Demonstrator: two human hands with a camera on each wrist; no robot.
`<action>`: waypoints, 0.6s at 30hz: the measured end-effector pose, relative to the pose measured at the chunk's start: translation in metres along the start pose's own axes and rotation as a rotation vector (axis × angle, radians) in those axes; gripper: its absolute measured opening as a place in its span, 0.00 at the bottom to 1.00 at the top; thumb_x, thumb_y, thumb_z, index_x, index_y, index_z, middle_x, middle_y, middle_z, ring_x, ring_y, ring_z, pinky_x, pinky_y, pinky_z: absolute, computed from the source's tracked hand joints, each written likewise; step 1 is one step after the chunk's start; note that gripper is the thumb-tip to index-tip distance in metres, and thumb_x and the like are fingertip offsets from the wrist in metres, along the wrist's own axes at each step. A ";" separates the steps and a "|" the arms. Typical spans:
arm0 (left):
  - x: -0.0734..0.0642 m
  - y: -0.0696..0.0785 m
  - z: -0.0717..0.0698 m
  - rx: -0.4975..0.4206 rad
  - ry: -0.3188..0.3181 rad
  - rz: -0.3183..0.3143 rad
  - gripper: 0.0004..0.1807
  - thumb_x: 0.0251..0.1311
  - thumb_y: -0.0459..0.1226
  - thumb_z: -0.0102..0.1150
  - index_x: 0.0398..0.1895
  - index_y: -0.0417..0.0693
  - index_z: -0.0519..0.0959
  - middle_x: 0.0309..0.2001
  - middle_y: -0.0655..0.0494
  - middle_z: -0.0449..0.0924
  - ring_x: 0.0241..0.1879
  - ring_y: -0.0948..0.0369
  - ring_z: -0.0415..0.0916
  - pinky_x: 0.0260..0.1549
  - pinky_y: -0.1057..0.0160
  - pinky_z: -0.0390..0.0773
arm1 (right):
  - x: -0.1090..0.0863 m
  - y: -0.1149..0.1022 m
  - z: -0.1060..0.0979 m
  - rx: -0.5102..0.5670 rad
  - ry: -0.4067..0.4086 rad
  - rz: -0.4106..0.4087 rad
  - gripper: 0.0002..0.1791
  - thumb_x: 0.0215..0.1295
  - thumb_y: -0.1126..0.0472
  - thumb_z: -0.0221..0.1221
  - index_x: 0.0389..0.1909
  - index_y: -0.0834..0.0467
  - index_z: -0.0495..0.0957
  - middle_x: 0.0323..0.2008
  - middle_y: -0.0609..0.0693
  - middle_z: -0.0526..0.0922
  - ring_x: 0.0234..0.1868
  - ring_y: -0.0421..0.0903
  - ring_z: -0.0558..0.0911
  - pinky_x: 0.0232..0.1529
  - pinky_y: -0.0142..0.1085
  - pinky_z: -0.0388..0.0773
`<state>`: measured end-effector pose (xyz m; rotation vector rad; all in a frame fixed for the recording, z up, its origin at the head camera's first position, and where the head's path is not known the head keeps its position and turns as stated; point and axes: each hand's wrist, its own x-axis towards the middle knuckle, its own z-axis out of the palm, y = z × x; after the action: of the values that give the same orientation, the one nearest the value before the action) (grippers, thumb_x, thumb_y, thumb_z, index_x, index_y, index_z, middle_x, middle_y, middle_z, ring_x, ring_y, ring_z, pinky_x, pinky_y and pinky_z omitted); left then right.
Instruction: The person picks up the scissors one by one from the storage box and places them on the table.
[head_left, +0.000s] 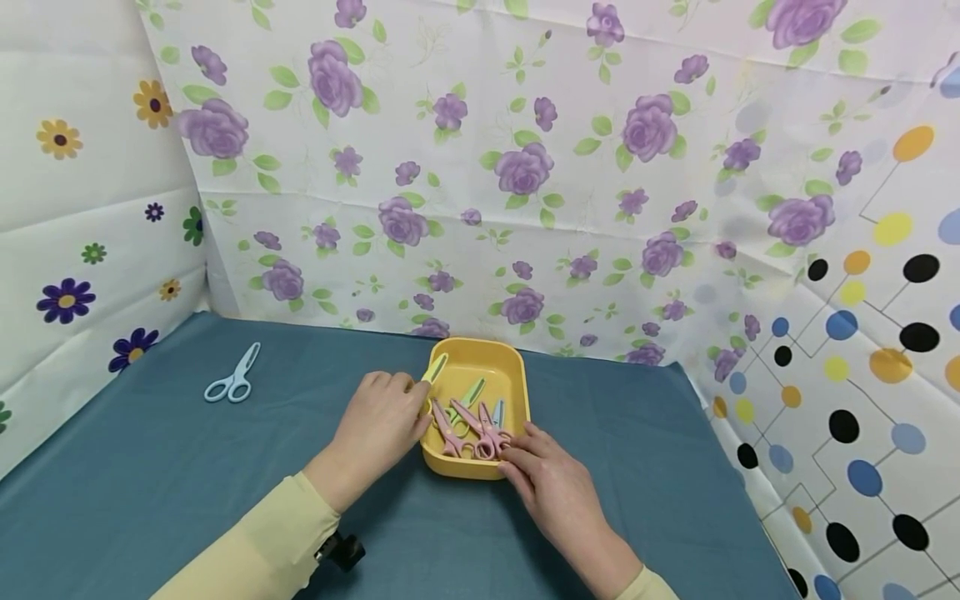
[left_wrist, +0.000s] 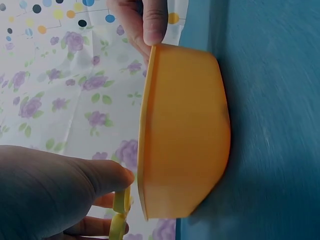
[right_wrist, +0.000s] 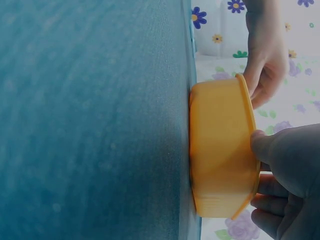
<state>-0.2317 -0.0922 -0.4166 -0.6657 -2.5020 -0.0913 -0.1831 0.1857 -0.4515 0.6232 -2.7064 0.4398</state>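
My left hand (head_left: 382, 421) holds a pair of yellow scissors (head_left: 436, 367) over the left rim of a yellow plastic tray (head_left: 465, 468), blade pointing to the back. In the left wrist view the scissors' finger loops (left_wrist: 118, 212) show between thumb and fingers. My right hand (head_left: 558, 483) grips the tray's rim at its near right corner, thumb at the near side. Inside the tray lie pink scissors (head_left: 486, 433), a green pair (head_left: 471, 390) and a light blue pair (head_left: 498, 412), partly overlapping.
Light blue scissors (head_left: 234, 375) lie alone at the left on the blue cloth (head_left: 300, 358) covering the table. A flowered curtain (head_left: 480, 250) rises right behind the tray, with patterned sheets at both sides.
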 end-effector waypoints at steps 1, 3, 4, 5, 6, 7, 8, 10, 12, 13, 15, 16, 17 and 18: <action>-0.001 -0.001 0.000 0.003 0.002 -0.002 0.19 0.65 0.44 0.81 0.51 0.43 0.88 0.43 0.44 0.87 0.45 0.46 0.86 0.55 0.42 0.82 | 0.000 0.000 0.000 0.003 -0.002 0.003 0.13 0.76 0.50 0.71 0.54 0.50 0.94 0.59 0.50 0.90 0.77 0.52 0.76 0.67 0.59 0.80; -0.004 -0.004 -0.001 0.009 0.004 -0.004 0.19 0.65 0.44 0.81 0.52 0.43 0.88 0.43 0.44 0.87 0.45 0.46 0.86 0.55 0.42 0.82 | 0.000 0.000 0.000 0.007 -0.007 0.010 0.13 0.77 0.49 0.70 0.54 0.50 0.94 0.60 0.49 0.90 0.77 0.51 0.76 0.67 0.58 0.81; -0.005 -0.006 -0.002 0.011 0.002 -0.006 0.20 0.65 0.44 0.81 0.53 0.43 0.88 0.43 0.44 0.87 0.45 0.46 0.86 0.55 0.42 0.82 | 0.000 0.001 0.000 0.010 -0.008 0.012 0.13 0.77 0.49 0.70 0.54 0.49 0.93 0.60 0.49 0.90 0.77 0.51 0.76 0.67 0.58 0.80; -0.006 -0.007 -0.003 0.013 0.001 -0.006 0.20 0.65 0.44 0.81 0.53 0.43 0.88 0.44 0.44 0.87 0.45 0.46 0.86 0.55 0.41 0.82 | 0.000 0.001 0.000 0.012 -0.008 0.013 0.13 0.77 0.48 0.70 0.54 0.49 0.93 0.60 0.49 0.90 0.77 0.51 0.76 0.67 0.58 0.81; -0.007 -0.008 -0.003 0.014 0.001 -0.008 0.20 0.65 0.44 0.81 0.53 0.42 0.88 0.44 0.44 0.87 0.45 0.46 0.86 0.55 0.41 0.82 | 0.000 0.001 0.000 0.012 -0.006 0.013 0.13 0.77 0.48 0.70 0.54 0.49 0.93 0.60 0.49 0.90 0.77 0.51 0.76 0.67 0.59 0.81; -0.008 -0.010 -0.004 0.013 0.001 -0.009 0.20 0.65 0.44 0.81 0.54 0.42 0.88 0.44 0.43 0.88 0.45 0.46 0.86 0.55 0.41 0.82 | 0.000 0.001 0.000 0.012 -0.006 0.013 0.13 0.77 0.48 0.70 0.54 0.49 0.93 0.60 0.49 0.90 0.77 0.51 0.76 0.67 0.59 0.81; -0.009 -0.011 -0.004 0.014 0.001 -0.011 0.20 0.65 0.44 0.81 0.54 0.42 0.88 0.44 0.44 0.88 0.45 0.46 0.86 0.54 0.42 0.82 | 0.000 0.000 0.000 0.012 -0.006 0.014 0.14 0.77 0.48 0.70 0.54 0.49 0.93 0.60 0.49 0.89 0.77 0.51 0.76 0.67 0.59 0.80; -0.012 -0.014 -0.004 0.019 0.003 -0.015 0.20 0.65 0.44 0.81 0.53 0.42 0.88 0.43 0.44 0.87 0.45 0.46 0.86 0.54 0.42 0.82 | 0.000 0.000 -0.001 0.010 -0.006 0.012 0.13 0.77 0.48 0.70 0.54 0.49 0.93 0.60 0.49 0.89 0.78 0.51 0.76 0.67 0.59 0.80; -0.015 -0.017 -0.004 0.026 0.008 -0.018 0.20 0.64 0.44 0.82 0.53 0.42 0.89 0.43 0.44 0.87 0.44 0.46 0.86 0.53 0.42 0.82 | 0.000 0.000 -0.001 0.008 -0.005 0.007 0.13 0.77 0.49 0.71 0.54 0.49 0.93 0.60 0.49 0.89 0.77 0.51 0.76 0.67 0.59 0.80; -0.016 -0.018 -0.004 0.029 0.008 -0.020 0.21 0.63 0.44 0.82 0.53 0.42 0.89 0.43 0.44 0.87 0.44 0.46 0.86 0.53 0.42 0.82 | 0.000 0.000 -0.001 0.009 -0.005 0.004 0.13 0.77 0.50 0.71 0.54 0.49 0.93 0.60 0.49 0.89 0.77 0.52 0.76 0.67 0.59 0.80; -0.019 -0.021 -0.003 0.036 0.005 -0.027 0.21 0.63 0.45 0.83 0.53 0.42 0.89 0.43 0.43 0.87 0.44 0.46 0.86 0.53 0.42 0.82 | -0.001 0.000 -0.001 0.008 -0.004 0.000 0.12 0.76 0.51 0.71 0.54 0.50 0.93 0.60 0.49 0.90 0.77 0.52 0.76 0.67 0.59 0.80; -0.020 -0.023 -0.003 0.038 0.002 -0.031 0.22 0.63 0.45 0.83 0.53 0.42 0.89 0.43 0.43 0.87 0.44 0.46 0.86 0.53 0.42 0.82 | -0.001 0.000 -0.001 0.008 -0.004 -0.002 0.12 0.76 0.51 0.71 0.54 0.50 0.93 0.60 0.49 0.90 0.77 0.52 0.76 0.67 0.58 0.80; -0.021 -0.024 -0.003 0.042 -0.002 -0.036 0.22 0.62 0.45 0.83 0.53 0.42 0.89 0.43 0.43 0.87 0.44 0.46 0.86 0.53 0.42 0.82 | -0.001 -0.001 -0.001 0.009 -0.003 -0.004 0.11 0.76 0.52 0.71 0.53 0.50 0.93 0.59 0.49 0.90 0.77 0.52 0.76 0.67 0.58 0.80; -0.022 -0.026 -0.003 0.046 -0.006 -0.040 0.22 0.62 0.45 0.83 0.53 0.42 0.89 0.43 0.43 0.87 0.44 0.46 0.86 0.53 0.41 0.82 | -0.002 -0.001 -0.001 0.010 -0.003 -0.005 0.11 0.76 0.52 0.71 0.53 0.50 0.93 0.59 0.49 0.90 0.77 0.52 0.76 0.68 0.58 0.80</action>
<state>-0.2262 -0.1249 -0.4240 -0.5979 -2.5162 -0.0462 -0.1810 0.1861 -0.4506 0.6332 -2.7065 0.4521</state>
